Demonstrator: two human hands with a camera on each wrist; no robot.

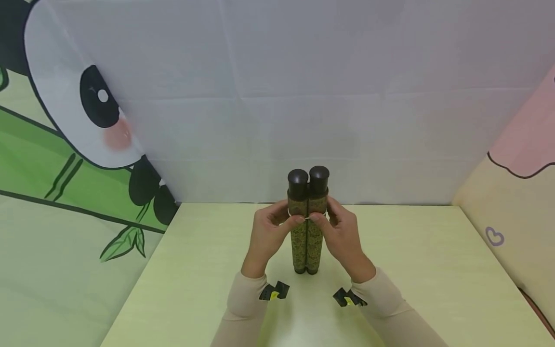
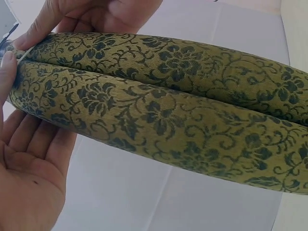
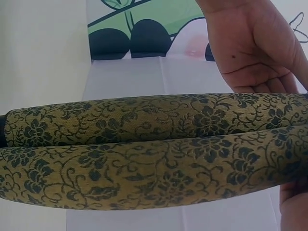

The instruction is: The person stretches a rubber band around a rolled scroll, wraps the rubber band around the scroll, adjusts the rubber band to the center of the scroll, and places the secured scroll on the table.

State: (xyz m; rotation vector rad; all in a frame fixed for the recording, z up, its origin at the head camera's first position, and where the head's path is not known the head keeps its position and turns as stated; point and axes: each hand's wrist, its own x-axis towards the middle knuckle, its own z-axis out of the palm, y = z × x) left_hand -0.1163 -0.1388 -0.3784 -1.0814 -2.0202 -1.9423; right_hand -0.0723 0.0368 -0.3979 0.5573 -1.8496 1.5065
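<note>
A rolled scroll (image 1: 299,241) stands nearly upright at the middle of the table, its two rolls side by side. Its covering is olive-gold brocade with dark flowers, and black knobs cap the ends. A thin pale string (image 1: 307,218) crosses both rolls below the upper knobs. On the left side, my left hand (image 1: 270,231) holds the scroll, thumb in front at the string. My right hand (image 1: 344,236) grips it from the other side, its thumb likewise at the string. The brocade (image 2: 159,115) fills much of the left wrist view. Fingers behind the scroll are partly hidden.
The pale table (image 1: 182,289) stretches out to both sides. Behind it hangs a light grey cloth backdrop (image 1: 260,125). A panda-and-bamboo cloth (image 1: 78,149) covers the left side, and a pink and cream one (image 1: 520,193) the right.
</note>
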